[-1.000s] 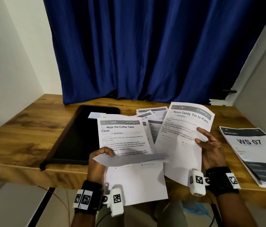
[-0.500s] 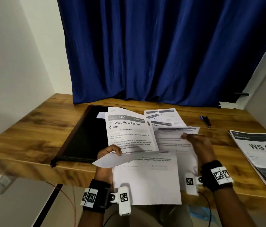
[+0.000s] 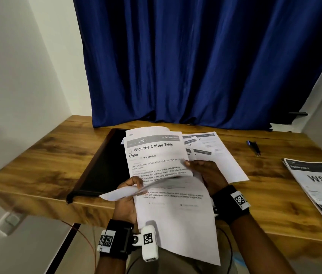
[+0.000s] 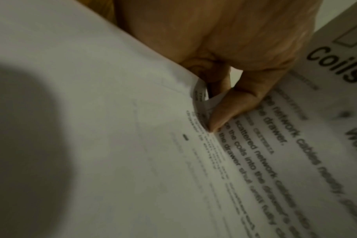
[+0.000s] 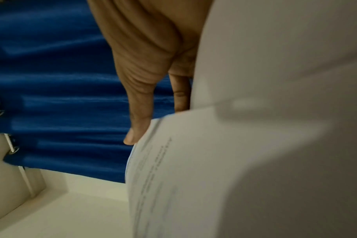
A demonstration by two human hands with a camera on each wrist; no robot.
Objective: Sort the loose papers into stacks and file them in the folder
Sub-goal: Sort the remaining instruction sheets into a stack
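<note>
Clearly the left hand (image 3: 129, 189) pinches a fan of loose papers (image 3: 156, 155) at their lower left edge, thumb on top and fingers curled beneath; the left wrist view shows the thumb pressing into several bent sheet edges. The right hand (image 3: 205, 173) holds the right side of the same fan, its thumb lying over the sheet titled "Wipe the Coffee Table Clean" and its fingers behind the paper.

One risk, in my judgement, is that the sheets slide apart: they are not squared, one lower sheet hangs far past the worktop's (image 3: 37, 159) near edge, and a single loosened pinch could let it fall to the floor. A bent corner under the left thumb may also crease (thin paper keeps such a fold).

Behind the held papers, the black folder (image 3: 104, 167) lies flat on the worktop, partly covered by them, so nothing is filed yet. To the right of the folder, more white sheets (image 3: 223, 159) lie spread, further right a small dark pen-like thing (image 3: 253, 147), and furthest a stack headed "WS 07" (image 3: 318, 184) at the worktop's right end. The worktop is wood-grained; a blue curtain (image 3: 195, 66) hangs behind the folder, with pale walls (image 3: 17, 76) on both sides.
</note>
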